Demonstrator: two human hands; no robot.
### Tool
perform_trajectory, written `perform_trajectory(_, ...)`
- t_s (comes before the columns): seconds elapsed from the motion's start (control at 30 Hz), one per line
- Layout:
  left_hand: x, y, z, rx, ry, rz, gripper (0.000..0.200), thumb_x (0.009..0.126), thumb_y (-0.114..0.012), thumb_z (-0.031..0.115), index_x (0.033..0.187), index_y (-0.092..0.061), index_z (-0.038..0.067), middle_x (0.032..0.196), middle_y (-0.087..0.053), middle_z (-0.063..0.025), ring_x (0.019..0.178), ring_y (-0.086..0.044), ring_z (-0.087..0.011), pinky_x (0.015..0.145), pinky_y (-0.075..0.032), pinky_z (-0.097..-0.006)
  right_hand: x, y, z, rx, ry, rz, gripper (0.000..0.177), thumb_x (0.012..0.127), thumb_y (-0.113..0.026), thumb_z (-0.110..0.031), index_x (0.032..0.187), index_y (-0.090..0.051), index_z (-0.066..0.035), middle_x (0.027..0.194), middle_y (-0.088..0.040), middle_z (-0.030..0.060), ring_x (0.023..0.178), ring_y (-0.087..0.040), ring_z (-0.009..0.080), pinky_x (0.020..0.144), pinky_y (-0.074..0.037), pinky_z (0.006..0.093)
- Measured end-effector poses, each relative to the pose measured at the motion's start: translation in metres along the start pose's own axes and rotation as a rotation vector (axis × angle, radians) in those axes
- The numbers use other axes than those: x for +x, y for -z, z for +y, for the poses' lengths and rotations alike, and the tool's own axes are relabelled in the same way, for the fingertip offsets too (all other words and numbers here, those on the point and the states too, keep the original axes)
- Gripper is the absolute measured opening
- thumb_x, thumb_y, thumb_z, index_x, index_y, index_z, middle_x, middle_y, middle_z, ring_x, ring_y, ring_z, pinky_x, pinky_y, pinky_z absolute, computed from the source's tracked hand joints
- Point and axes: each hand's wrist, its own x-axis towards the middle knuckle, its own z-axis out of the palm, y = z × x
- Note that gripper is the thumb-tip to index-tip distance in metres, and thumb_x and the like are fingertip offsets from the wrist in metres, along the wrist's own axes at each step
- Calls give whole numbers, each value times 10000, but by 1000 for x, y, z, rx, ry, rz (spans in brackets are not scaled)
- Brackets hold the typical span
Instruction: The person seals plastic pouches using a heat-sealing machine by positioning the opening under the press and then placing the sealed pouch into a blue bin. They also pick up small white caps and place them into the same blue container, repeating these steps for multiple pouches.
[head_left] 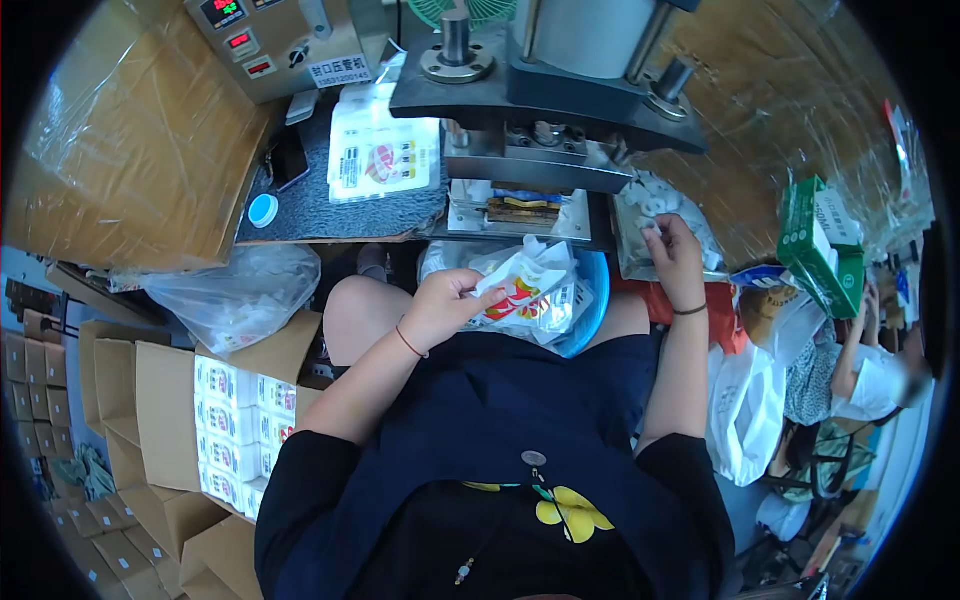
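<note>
My left hand pinches a white printed plastic pouch with red and yellow markings, above my lap. Beneath it, a blue basin between my knees holds more pouches and clear plastic. My right hand is at a metal tray of small white pieces, its thumb and fingers closed on one small white piece. Straight ahead stands a press machine with a metal jaw over a small plate. Flat printed pouches lie stacked to its left.
A control box with red displays sits at the upper left. A blue cap and a phone lie on the bench. An open carton of packed pouches is at my left. A green box and another person are at right.
</note>
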Motion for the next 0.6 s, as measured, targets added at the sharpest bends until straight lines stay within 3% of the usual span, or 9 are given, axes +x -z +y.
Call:
perform_trajectory(0.03, -1, -4, 3, 20, -5, -17, 342, 924, -782, 319, 953, -763, -20, 708, -648, 7, 650, -510, -24, 578, -428, -241, -3, -3, -15, 68, 34, 48, 237, 943, -686, -180, 1092, -664, 3, 863, -648, 146, 724, -605, 238, 681, -494, 357)
perform_trajectory(0.07, 0, -7, 2, 40, 37, -37, 301, 914, -798, 283, 918, -759, -16, 699, -617, 33, 647, -460, -18, 567, -391, -220, -3, -2, -31, 62, 217, 70, 215, 954, -666, -155, 1098, -666, 6, 874, -647, 146, 766, -622, 249, 709, -498, 359)
perform_trajectory(0.17, -2, -20, 8, 59, 12, -62, 307, 909, -802, 280, 905, -759, -24, 708, -637, 25, 653, -484, -19, 572, -403, -223, -10, -6, -83, 247, 315, -145, 169, 968, -654, -136, 1068, -680, -2, 914, -662, 133, 797, -645, 238, 728, -506, 350)
perform_trajectory(0.23, 1, -28, 0, 40, 30, -126, 328, 942, -763, 308, 985, -761, -18, 773, -690, -11, 693, -548, -37, 623, -459, -240, -19, -17, -114, 436, 139, -189, 184, 979, -651, -179, 1039, -687, -8, 883, -664, 114, 760, -649, 231, 696, -506, 355)
perform_trajectory(0.27, 1, -32, -3, 29, 38, -157, 343, 958, -743, 322, 1025, -762, -15, 806, -716, -29, 714, -580, -46, 648, -487, -248, -17, -23, -125, 368, 167, -171, 205, 967, -666, -219, 1003, -696, -20, 847, -674, 111, 742, -666, 259, 681, -518, 371)
perform_trajectory(0.37, -5, -46, 2, -507, 178, -266, 353, 1007, -680, 308, 1125, -732, -20, 959, -745, -40, 833, -646, -66, 769, -539, -259, -6, -24, -113, 17, 351, -207, 150, 951, -671, -162, 970, -698, -16, 888, -695, 125, 797, -674, 287, 734, -530, 368)
perform_trajectory(0.4, -4, -44, 1, -474, 184, -350, 365, 1039, -628, 285, 1206, -694, -33, 1088, -738, -57, 963, -670, -96, 895, -541, -279, -3, -19, -110, 23, 347, -263, 162, 950, -672, -182, 978, -704, -26, 889, -698, 143, 821, -680, 311, 740, -533, 377)
perform_trajectory(0.5, -7, -49, 2, -481, 192, -469, 336, 1044, -621, 246, 1190, -681, -51, 1108, -730, -83, 1000, -667, -109, 916, -540, -284, 1, -11, -101, 90, 355, -444, 185, 960, -664, -199, 973, -707, -19, 896, -709, 138, 823, -686, 298, 741, -533, 376)
perform_trajectory(0.6, -7, -50, 4, -586, 271, -500, 340, 1024, -651, 229, 1226, -677, -42, 1148, -724, -77, 1025, -657, -109, 953, -520, -284, 1, -6, -100, 114, 255, -458, 224, 962, -667, -234, 981, -721, -17, 882, -717, 129, 830, -692, 282, 750, -538, 369)
